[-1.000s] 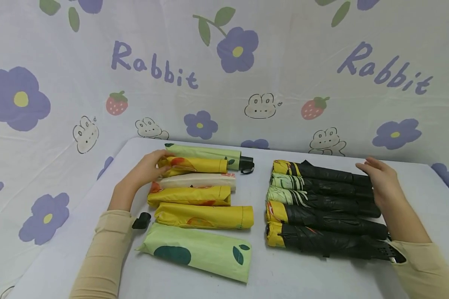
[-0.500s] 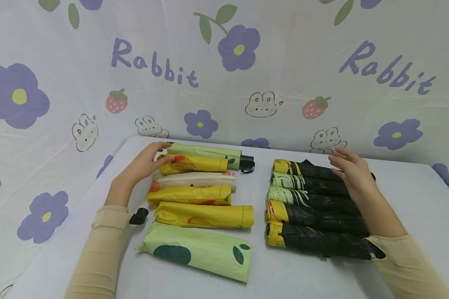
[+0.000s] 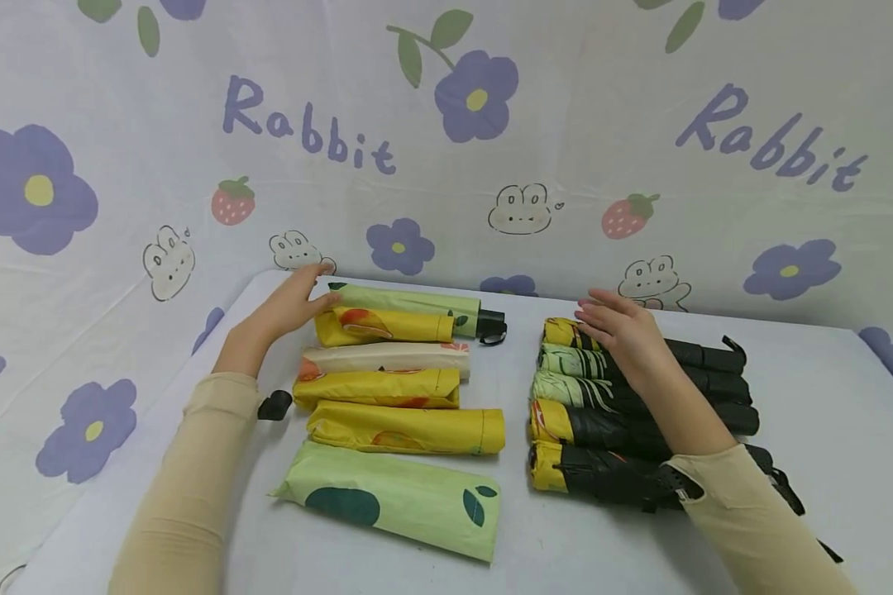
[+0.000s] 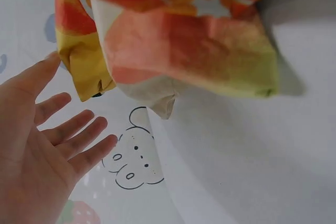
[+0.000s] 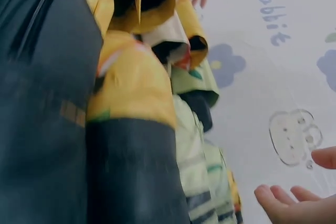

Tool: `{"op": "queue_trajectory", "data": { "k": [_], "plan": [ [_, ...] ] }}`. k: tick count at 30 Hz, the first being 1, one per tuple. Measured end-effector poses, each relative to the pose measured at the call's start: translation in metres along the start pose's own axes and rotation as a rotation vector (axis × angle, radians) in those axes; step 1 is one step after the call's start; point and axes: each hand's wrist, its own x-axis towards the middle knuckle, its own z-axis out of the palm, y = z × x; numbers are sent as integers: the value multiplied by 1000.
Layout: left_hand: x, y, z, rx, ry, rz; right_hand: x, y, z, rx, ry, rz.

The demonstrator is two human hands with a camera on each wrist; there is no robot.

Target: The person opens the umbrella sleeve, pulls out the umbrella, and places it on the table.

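Note:
My left hand (image 3: 286,306) is at the left ends of the far green sleeve (image 3: 409,300) and the yellow sleeve (image 3: 383,327), fingers spread, holding nothing. In the left wrist view its thumb tip is close to a yellow sleeve (image 4: 84,66); whether they touch I cannot tell. A black handle with a strap (image 3: 492,325) sticks out of the far green sleeve. My right hand (image 3: 632,339) hovers with loose fingers over several folded black umbrellas (image 3: 603,475) with yellow or green ends, covering their middles. It grips nothing.
Nearer on the left lie a cream sleeve (image 3: 394,360), two yellow sleeves (image 3: 409,428) and a wide green sleeve (image 3: 394,500). All rest on a white table (image 3: 551,554) before a printed curtain (image 3: 327,66).
My right hand has swept leftward from the handle ends of the umbrellas to above their coloured ends. My left hand has moved slightly back and away from the yellow sleeve.

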Motion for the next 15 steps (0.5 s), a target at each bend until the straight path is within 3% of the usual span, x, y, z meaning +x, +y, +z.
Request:
{"op": "queue_trajectory", "data": {
  "k": [7,15],
  "plan": [
    [13,1,1,-10,-53,-32,20,4,28,73,-135,54],
    [22,-4,12,5,-83,17,37,13,56,141,-201,154]
  ]
}}
